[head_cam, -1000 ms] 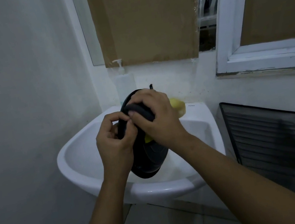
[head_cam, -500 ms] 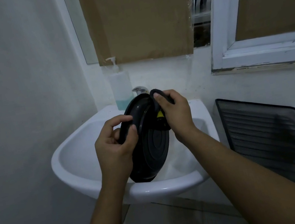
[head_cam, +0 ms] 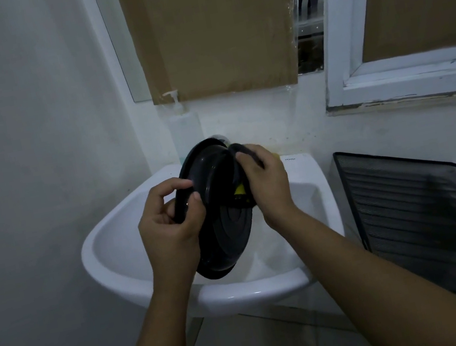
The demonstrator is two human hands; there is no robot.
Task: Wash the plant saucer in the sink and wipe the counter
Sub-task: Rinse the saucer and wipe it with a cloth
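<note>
Gripping the round black plastic plant saucer by its left rim, the left hand is curling thumb and fingers around the edge and holding the saucer tilted on edge above the bowl of the white ceramic sink, its ringed face turned toward the camera. The right hand is clamping a yellow sponge with a dark scouring side against the saucer's upper right rim, fingers curled over the pad. A clear pump soap bottle is standing on the sink's back ledge just behind the saucer, below a brown cardboard sheet covering a wall mirror. A dark mesh rack is sitting right of the sink.
</note>
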